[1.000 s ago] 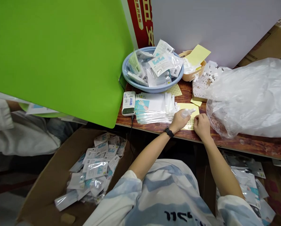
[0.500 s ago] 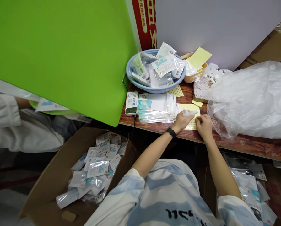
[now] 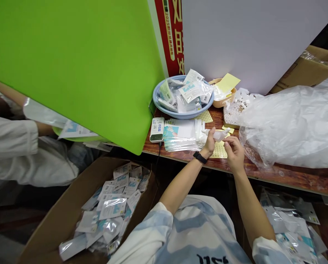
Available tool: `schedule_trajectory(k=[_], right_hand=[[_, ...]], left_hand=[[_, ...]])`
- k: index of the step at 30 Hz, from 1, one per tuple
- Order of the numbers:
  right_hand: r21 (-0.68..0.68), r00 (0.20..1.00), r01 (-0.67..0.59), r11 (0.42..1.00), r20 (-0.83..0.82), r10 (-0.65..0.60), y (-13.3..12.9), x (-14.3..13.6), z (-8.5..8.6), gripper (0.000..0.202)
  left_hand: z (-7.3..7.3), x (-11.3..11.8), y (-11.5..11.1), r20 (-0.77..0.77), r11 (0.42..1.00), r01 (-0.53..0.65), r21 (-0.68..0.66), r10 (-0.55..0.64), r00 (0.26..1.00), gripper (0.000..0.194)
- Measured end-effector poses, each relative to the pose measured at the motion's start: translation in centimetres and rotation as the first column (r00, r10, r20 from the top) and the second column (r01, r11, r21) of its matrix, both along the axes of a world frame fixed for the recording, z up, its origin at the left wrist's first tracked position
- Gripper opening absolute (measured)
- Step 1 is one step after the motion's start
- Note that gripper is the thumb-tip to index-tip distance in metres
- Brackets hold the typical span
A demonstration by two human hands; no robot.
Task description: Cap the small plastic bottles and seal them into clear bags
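My left hand (image 3: 210,142) holds a small white plastic piece (image 3: 220,134) just above the wooden table (image 3: 284,175). My right hand (image 3: 233,152) is raised beside it, fingers pinched near the piece's tip; what it pinches is too small to tell. Under both hands lies a yellow sticker sheet (image 3: 219,150). Left of my left hand is a stack of clear packets (image 3: 180,134) with a blue-printed card on top.
A blue basin (image 3: 180,110) full of packets and a tan bowl (image 3: 224,99) stand behind. A big crumpled plastic bag (image 3: 290,124) covers the right. A cardboard box of packets (image 3: 111,198) sits lower left. A green board (image 3: 70,62) and another person's white sleeve (image 3: 12,135) are on the left.
Both hands lifted off the yellow sheet; my right hand rose to the white piece held by my left. The camera tilted, shifting the scene down.
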State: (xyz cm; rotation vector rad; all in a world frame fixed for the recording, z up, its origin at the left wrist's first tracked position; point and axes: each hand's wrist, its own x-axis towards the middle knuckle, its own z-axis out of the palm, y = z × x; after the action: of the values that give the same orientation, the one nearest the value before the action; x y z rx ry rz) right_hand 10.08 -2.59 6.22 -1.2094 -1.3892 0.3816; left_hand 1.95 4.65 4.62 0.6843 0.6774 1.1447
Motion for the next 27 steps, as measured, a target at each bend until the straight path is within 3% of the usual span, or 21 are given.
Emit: schedule_trajectory(k=[9,18,27], right_hand=[[0.043,0.996,-0.068,0.997,-0.059,0.070,-0.3,-2.2,2.6,0.014],[0.154,0.990,0.087,0.984,0.100,-0.103,-1.9,-4.1,3.7,0.011],[0.283,0.957,0.120,0.952,0.223,-0.187,-2.6,-5.3,3.4,0.020]], left_hand=[[3.4,-1.4,-2.5,0.184,1.000,0.005,0.015,-0.008,0.983,0.044],[4.7,-2.2,-4.2,0.369,0.998,0.031,-0.050,-0.010,0.929,0.042],[6.4,-3.3,-5.3,0.332,0.985,0.052,-0.162,0.005,0.943,0.043]])
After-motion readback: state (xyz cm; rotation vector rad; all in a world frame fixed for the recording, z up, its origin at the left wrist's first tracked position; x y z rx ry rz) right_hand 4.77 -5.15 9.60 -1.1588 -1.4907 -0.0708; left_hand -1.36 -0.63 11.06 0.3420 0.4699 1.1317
